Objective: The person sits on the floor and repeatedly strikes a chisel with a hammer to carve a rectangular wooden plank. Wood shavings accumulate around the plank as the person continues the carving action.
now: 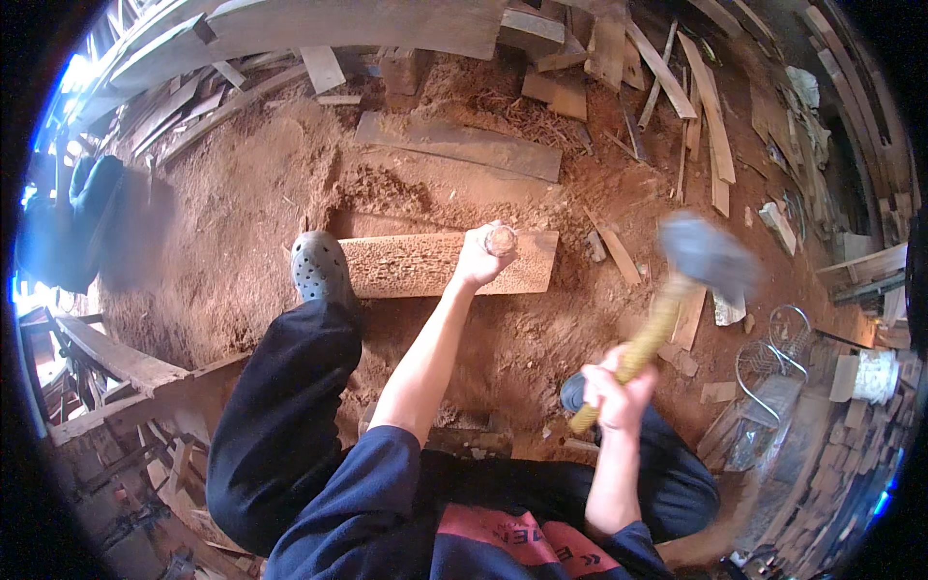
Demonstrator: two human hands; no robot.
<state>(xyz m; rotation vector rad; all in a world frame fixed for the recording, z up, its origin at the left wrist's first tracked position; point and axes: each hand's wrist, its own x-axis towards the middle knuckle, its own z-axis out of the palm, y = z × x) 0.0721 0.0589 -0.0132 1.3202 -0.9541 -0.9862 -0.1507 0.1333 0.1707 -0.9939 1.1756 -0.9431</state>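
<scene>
A wooden board lies across the ground in front of me, its left and middle surface covered with small carved dents and its right end smoother. My left hand is closed around an upright chisel over the board. Only the round wooden butt of its handle shows; the blade is hidden under the fist. Off to the right, my right hand grips a hammer by its yellowish handle. Its grey head is raised, smeared by motion, and apart from the chisel. My left shoe rests at the board's left end.
Beyond the board a flat plank lies on reddish sawdust. Loose wood strips are scattered at the far right. A wire-framed item stands by stacked wood pieces on the right. A blurred dark shape is at the left edge.
</scene>
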